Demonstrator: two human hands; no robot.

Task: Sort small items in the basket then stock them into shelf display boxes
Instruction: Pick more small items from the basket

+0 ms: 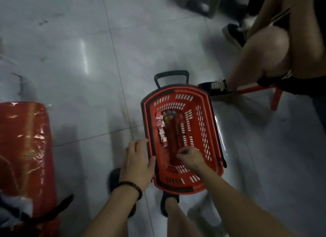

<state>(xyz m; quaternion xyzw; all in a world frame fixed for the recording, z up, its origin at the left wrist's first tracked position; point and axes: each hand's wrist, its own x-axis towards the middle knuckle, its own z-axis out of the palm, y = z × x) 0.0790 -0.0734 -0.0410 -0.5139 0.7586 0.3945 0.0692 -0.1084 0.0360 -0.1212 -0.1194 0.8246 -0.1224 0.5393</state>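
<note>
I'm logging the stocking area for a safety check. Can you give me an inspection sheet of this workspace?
Surface: grey tiled floor, glossy, a few scuff marks.
Job's things: red slotted basket standing on the floor, black pull handle at its far end; small red-and-white packets along its left inner side; no shelf display boxes in view.
Clutter: red plastic-wrapped bundle on the floor at left.
Hands: left hand rests on the basket's left rim; right hand is inside the basket, fingers curled; whether it holds anything cannot be told.
Cables: nothing seen.
Surroundings: second person sitting on a red stool at right; dim light.
</note>
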